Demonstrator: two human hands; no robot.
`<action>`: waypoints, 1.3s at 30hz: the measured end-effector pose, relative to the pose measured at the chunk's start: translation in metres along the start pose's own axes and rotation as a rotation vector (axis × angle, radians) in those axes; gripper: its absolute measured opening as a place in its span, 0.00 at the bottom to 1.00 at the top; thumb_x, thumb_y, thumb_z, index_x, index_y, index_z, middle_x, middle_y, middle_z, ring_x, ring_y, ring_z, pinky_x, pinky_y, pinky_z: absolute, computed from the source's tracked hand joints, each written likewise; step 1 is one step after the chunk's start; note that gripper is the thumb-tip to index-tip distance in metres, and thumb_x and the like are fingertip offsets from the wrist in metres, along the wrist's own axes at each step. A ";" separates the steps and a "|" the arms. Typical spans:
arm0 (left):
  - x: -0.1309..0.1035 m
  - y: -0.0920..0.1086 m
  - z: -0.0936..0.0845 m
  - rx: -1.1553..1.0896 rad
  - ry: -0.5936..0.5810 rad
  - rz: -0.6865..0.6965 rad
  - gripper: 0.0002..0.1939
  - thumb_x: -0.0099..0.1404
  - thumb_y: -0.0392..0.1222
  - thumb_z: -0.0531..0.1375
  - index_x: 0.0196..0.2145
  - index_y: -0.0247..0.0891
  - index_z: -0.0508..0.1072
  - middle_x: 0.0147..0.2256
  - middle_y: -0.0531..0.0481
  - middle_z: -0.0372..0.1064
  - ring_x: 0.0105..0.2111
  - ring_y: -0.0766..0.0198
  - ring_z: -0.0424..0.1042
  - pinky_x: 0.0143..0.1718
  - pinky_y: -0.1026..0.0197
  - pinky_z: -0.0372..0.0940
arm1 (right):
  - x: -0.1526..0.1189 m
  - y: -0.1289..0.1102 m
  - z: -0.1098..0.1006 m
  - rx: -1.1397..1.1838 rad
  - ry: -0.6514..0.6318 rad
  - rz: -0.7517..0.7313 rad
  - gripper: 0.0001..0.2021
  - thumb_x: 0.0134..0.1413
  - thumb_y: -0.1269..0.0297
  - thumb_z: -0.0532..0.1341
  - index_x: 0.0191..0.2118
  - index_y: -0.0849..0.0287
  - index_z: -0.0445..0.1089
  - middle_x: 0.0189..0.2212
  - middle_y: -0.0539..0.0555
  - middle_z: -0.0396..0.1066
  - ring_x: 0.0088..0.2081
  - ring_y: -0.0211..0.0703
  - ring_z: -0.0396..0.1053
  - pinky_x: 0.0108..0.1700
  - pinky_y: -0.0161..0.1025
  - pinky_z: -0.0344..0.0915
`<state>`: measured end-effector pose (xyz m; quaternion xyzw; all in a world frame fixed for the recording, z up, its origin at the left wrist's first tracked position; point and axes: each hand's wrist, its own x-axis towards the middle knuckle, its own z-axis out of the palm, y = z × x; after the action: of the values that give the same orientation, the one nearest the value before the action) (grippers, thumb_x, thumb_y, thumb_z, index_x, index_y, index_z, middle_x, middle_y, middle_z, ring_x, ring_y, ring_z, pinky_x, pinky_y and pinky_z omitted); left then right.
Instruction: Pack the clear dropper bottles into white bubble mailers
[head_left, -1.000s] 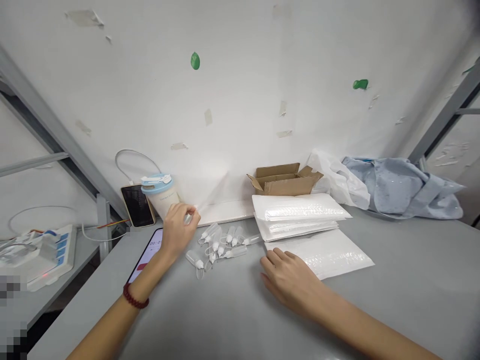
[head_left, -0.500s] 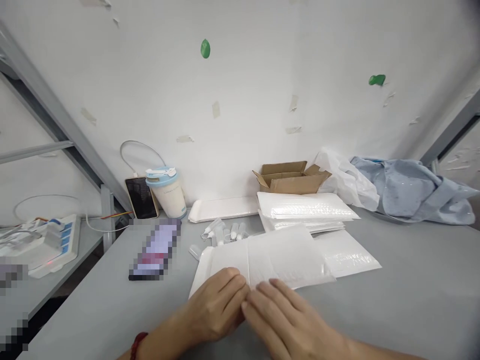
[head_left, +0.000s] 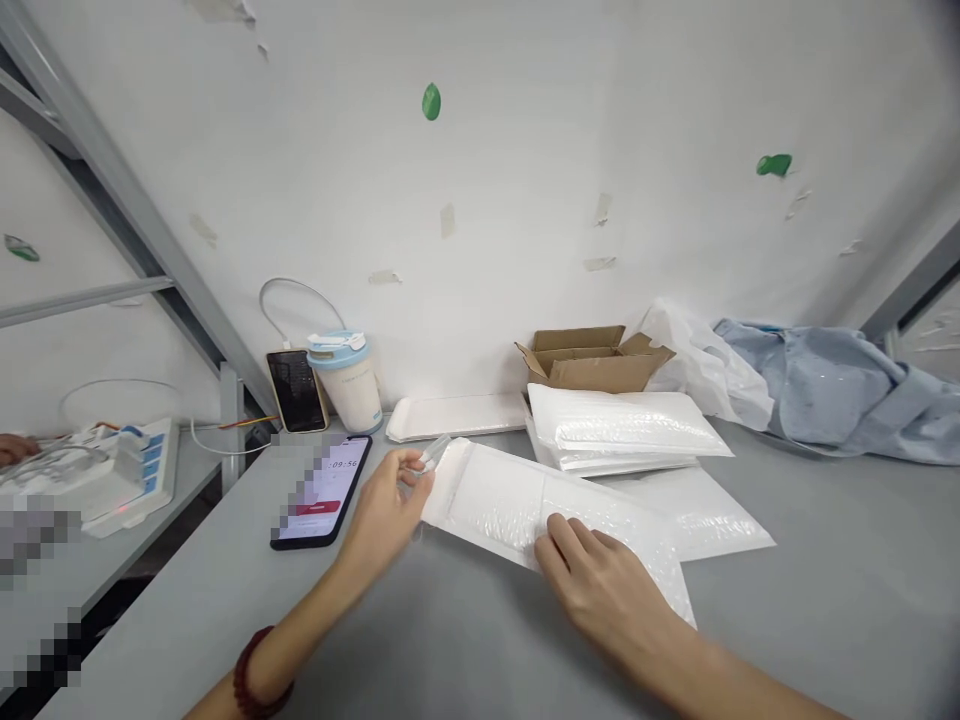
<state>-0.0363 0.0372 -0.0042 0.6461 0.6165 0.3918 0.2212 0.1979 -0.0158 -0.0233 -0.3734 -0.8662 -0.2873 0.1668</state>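
Note:
A white bubble mailer (head_left: 502,505) lies at a slant in front of me, its flap end raised toward the left. My right hand (head_left: 600,585) has its fingers curled over the mailer's middle, closed on its near edge. At the flap end my left hand (head_left: 390,510) pinches a small clear plastic tube (head_left: 433,455) with a white tip between thumb and fingers. Whatever lies behind the raised mailer is hidden.
Behind are stacked bubble mailers (head_left: 622,420), another flat mailer (head_left: 457,415) and an open cardboard box (head_left: 592,360). A phone (head_left: 330,500), a lidded cup (head_left: 349,385) and a second phone (head_left: 296,390) stand left. A power strip (head_left: 142,480) sits on the side table; another person's hand (head_left: 15,450) shows there.
My hands have moved apart. The left went up and left to the small tubes and pinches one; the right holds the mailer, which has turned and tilted. The view shifted slightly left.

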 end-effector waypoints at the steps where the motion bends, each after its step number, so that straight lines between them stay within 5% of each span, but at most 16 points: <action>1: 0.002 0.001 -0.002 -0.135 -0.127 -0.121 0.16 0.60 0.46 0.55 0.42 0.33 0.68 0.37 0.43 0.71 0.36 0.56 0.70 0.35 0.55 0.65 | 0.000 -0.001 0.000 0.019 0.001 0.004 0.12 0.42 0.84 0.48 0.27 0.58 0.57 0.23 0.53 0.62 0.22 0.41 0.60 0.19 0.35 0.55; 5: -0.001 0.008 -0.002 -0.535 -0.572 -0.303 0.15 0.58 0.44 0.59 0.38 0.31 0.72 0.31 0.45 0.74 0.32 0.58 0.72 0.33 0.60 0.64 | 0.003 -0.003 -0.006 0.229 -0.065 0.057 0.11 0.40 0.76 0.54 0.34 0.61 0.61 0.39 0.62 0.65 0.38 0.53 0.64 0.33 0.45 0.65; 8: -0.010 0.013 0.003 -0.650 -0.714 -0.275 0.13 0.54 0.41 0.62 0.36 0.31 0.74 0.32 0.46 0.74 0.35 0.58 0.72 0.37 0.60 0.64 | 0.004 -0.002 -0.012 0.411 -0.144 0.104 0.20 0.39 0.69 0.57 0.44 0.64 0.59 0.54 0.69 0.53 0.54 0.64 0.51 0.48 0.57 0.58; 12: -0.019 0.016 0.011 -0.701 -0.850 -0.284 0.14 0.51 0.39 0.66 0.36 0.31 0.75 0.32 0.48 0.75 0.36 0.60 0.72 0.39 0.60 0.64 | 0.006 0.001 -0.014 0.508 -0.220 0.111 0.26 0.36 0.66 0.57 0.47 0.65 0.57 0.54 0.70 0.51 0.57 0.65 0.45 0.54 0.63 0.48; 20: -0.026 0.012 0.019 -0.532 -0.814 -0.244 0.18 0.57 0.51 0.59 0.22 0.32 0.69 0.17 0.54 0.64 0.15 0.71 0.61 0.17 0.68 0.56 | 0.007 0.002 -0.013 0.452 -0.193 0.061 0.25 0.37 0.65 0.59 0.47 0.64 0.58 0.50 0.68 0.53 0.55 0.65 0.47 0.54 0.64 0.46; 33: -0.028 0.005 0.026 -0.461 -0.714 -0.093 0.14 0.57 0.45 0.58 0.20 0.35 0.61 0.18 0.58 0.54 0.19 0.71 0.55 0.19 0.68 0.51 | 0.006 0.008 -0.014 0.513 -0.095 -0.009 0.20 0.39 0.71 0.58 0.44 0.61 0.59 0.50 0.64 0.55 0.50 0.59 0.54 0.50 0.57 0.55; 39: -0.015 0.011 0.008 -0.220 -0.584 -0.102 0.16 0.60 0.51 0.54 0.24 0.35 0.66 0.17 0.57 0.59 0.16 0.70 0.59 0.18 0.67 0.53 | 0.006 0.013 -0.007 0.505 -0.058 0.032 0.19 0.40 0.78 0.55 0.43 0.61 0.57 0.46 0.62 0.59 0.48 0.54 0.57 0.46 0.51 0.60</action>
<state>-0.0224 0.0228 -0.0035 0.6719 0.5123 0.2422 0.4768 0.2042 -0.0095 -0.0093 -0.3415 -0.9089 -0.0481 0.2343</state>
